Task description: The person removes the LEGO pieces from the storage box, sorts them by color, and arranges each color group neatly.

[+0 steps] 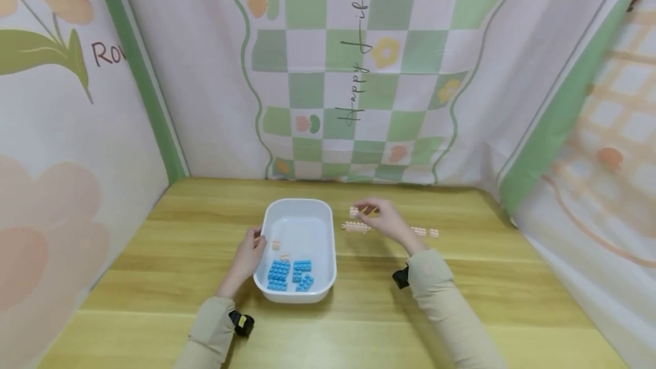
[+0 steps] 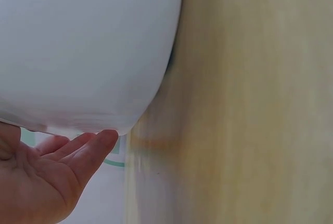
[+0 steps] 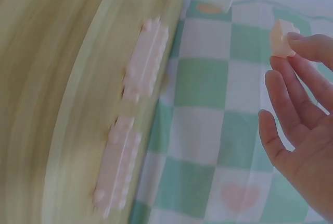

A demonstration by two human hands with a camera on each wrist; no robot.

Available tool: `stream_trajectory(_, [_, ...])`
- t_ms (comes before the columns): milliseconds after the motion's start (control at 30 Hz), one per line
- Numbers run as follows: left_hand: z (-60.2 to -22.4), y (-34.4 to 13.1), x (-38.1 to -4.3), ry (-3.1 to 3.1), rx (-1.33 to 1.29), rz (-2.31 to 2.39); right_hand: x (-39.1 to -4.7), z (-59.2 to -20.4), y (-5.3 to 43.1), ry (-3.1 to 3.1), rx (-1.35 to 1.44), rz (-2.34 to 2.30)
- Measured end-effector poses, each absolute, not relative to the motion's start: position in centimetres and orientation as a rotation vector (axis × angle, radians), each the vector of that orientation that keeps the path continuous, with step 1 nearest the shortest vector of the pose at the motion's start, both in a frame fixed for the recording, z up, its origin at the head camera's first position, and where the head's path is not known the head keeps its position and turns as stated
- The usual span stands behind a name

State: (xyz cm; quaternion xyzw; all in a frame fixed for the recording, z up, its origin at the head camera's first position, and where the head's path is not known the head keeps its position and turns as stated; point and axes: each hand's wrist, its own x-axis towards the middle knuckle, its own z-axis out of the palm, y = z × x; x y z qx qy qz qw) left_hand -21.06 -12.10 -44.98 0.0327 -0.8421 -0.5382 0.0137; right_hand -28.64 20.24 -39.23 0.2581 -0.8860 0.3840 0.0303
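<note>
Left hand (image 1: 250,252)'s gripping the left side of a white rectangular plastic tub (image 1: 307,226), pale-pink plastic bricks (image 1: 275,245) and blue studded plastic bricks (image 1: 279,270) inside. Right hand (image 1: 381,220)'s pinching a small pale-pink studded brick (image 1: 353,212) above the wood-grain desk (image 1: 369,306), near a studded pink strip (image 1: 355,227); more pink pieces (image 1: 418,232) farther right.

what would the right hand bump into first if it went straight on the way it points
The right hand, pink block leading, would likely meet the white tray near its far right corner; height is unclear, so it might pass above.
</note>
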Motion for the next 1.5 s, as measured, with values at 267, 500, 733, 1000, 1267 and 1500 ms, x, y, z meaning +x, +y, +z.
stream_trajectory(267, [-45.0,-12.2,-21.1,-2.616,0.086,-1.664,-28.5,-39.6,23.2,-2.727,0.703,1.141])
stream_trajectory(500, [-45.1,-12.1,-21.3,-2.625,0.086,-1.665,-28.3,-40.0,25.5,-2.721,0.663,1.076])
stream_trajectory(733, [-44.8,-12.1,-21.2,-2.622,0.075,-1.666,-28.3,-40.5,27.7,-2.694,0.621,1.025])
stream_trajectory(1000, [-44.5,-12.5,-21.2,-2.639,0.078,-1.678,-27.9,-40.7,29.9,-2.709,0.553,1.008])
stream_trajectory(1267, [-44.7,-12.4,-21.5,-2.657,0.083,-1.679,-27.7,-40.9,32.3,-2.727,0.478,0.973])
stream_trajectory(1500, [-44.8,-12.5,-21.5,-2.677,0.093,-1.679,-27.4,-41.0,34.0,-2.723,0.444,0.94])
